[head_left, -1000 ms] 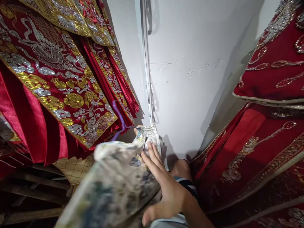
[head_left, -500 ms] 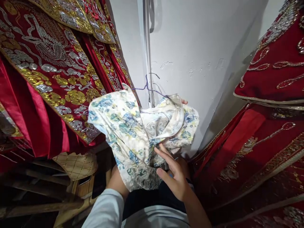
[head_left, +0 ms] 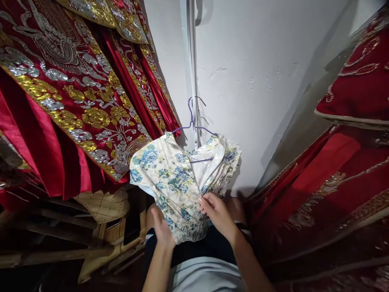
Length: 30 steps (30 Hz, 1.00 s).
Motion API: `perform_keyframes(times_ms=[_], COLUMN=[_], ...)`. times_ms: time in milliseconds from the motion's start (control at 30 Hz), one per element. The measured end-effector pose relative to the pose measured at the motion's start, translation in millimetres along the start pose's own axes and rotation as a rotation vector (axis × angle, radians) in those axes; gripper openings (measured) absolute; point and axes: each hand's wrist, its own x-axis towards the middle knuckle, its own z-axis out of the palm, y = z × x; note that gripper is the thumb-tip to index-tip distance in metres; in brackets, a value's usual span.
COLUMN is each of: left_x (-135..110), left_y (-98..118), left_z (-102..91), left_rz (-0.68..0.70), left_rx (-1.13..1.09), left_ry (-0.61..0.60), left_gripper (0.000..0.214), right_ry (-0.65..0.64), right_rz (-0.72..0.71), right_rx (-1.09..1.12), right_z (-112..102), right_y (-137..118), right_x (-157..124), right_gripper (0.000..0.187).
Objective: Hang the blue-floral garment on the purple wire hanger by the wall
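Note:
A cream garment with blue and yellow flowers [head_left: 179,178] hangs bunched on a thin purple wire hanger [head_left: 192,121] in front of the white wall. My left hand [head_left: 162,228] grips the garment's lower left edge, fingers closed on the cloth. My right hand [head_left: 217,215] pinches the fabric at its lower middle, fingers curled onto it. Both hands sit just below the bundle, close together.
Red robes with gold and silver embroidery [head_left: 69,97] hang at the left, more red embroidered cloth [head_left: 334,174] at the right. A white wall [head_left: 258,81] with a vertical strip lies ahead. Wooden furniture and a woven beige piece [head_left: 103,205] sit low left.
The floral garment has dropped lower and hangs straighter on the hanger, whose hook now shows. My left hand came out from behind the cloth to grip its lower edge; my right hand closed on it.

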Motion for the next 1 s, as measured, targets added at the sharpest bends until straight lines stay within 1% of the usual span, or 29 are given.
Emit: perform_keyframes(times_ms=[67, 133, 200, 267, 333, 400, 433, 467, 500, 533, 600, 633, 667, 700, 733, 800, 833, 933, 1000], left_x=[-12, -18, -16, -8, -1, 2, 2, 0, -2, -4, -8, -9, -8, -7, -5, -1, 1, 7, 11], left_y=[-1, 3, 10, 14, 13, 9, 7, 6, 5, 5, 9, 12, 14, 16, 18, 16, 14, 1, -7], left_z=[0.4, 3.9, 8.9, 11.4, 10.3, 9.2, 10.3, 13.2, 18.1, 24.7, 40.8, 48.9, 56.3, 62.6, 67.7, 74.6, 76.7, 79.7, 78.6], left_rz=[0.000, -0.020, -0.064, -0.077, 0.004, 0.162, 0.255, 0.341, 0.408, 0.449, 0.453, 0.435, 0.426, 0.432, 0.456, 0.523, 0.553, 0.601, 0.609], left_rx=[-0.061, -0.110, -0.144, -0.160, -0.103, 0.014, 0.073, 0.124, 0.160, 0.183, 0.193, 0.191, 0.194, 0.209, 0.234, 0.289, 0.312, 0.358, 0.393], left_ry=[-0.061, -0.086, -0.033, 0.049, 0.184, 0.365, 0.433, 0.453, 0.409, 0.302, 0.044, -0.055, -0.118, -0.149, -0.169, -0.223, -0.251, -0.286, -0.309], left_gripper=[0.071, 0.075, 0.069, 0.056, 0.045, 0.042, 0.041, 0.040, 0.037, 0.035, 0.030, 0.025, 0.018, 0.008, 0.005, 0.015, 0.016, 0.016, 0.016], right_ry=[-0.024, -0.061, -0.098, -0.108, -0.081, -0.046, -0.038, -0.037, -0.047, -0.064, -0.109, -0.137, -0.163, -0.181, -0.186, -0.164, -0.136, -0.077, -0.053], right_rz=[-0.015, -0.039, -0.053, -0.054, -0.039, -0.018, -0.006, 0.005, 0.012, 0.012, 0.006, 0.014, 0.029, 0.047, 0.071, 0.083, 0.090, -0.048, -0.112], right_rx=[-0.015, -0.021, -0.013, 0.008, 0.044, 0.072, 0.078, 0.074, 0.061, 0.042, 0.001, -0.014, -0.024, -0.028, -0.030, -0.024, -0.018, 0.053, 0.157], right_z=[9, 13, 11, 7, 2, 0, 0, 1, 2, 4, 5, 5, 2, -2, -7, -21, -28, -41, -42], right_y=[-3, -12, -21, -27, -27, -25, -23, -23, -23, -24, -27, -29, -32, -36, -41, -57, -68, -109, -134], right_x=[4, 8, 10, 9, 7, 5, 5, 4, 4, 5, 7, 9, 12, 17, 24, 42, 53, 88, 108], right_gripper=[0.045, 0.047, 0.046, 0.044, 0.042, 0.041, 0.040, 0.039, 0.037, 0.036, 0.032, 0.030, 0.029, 0.029, 0.029, 0.032, 0.034, 0.030, 0.028])
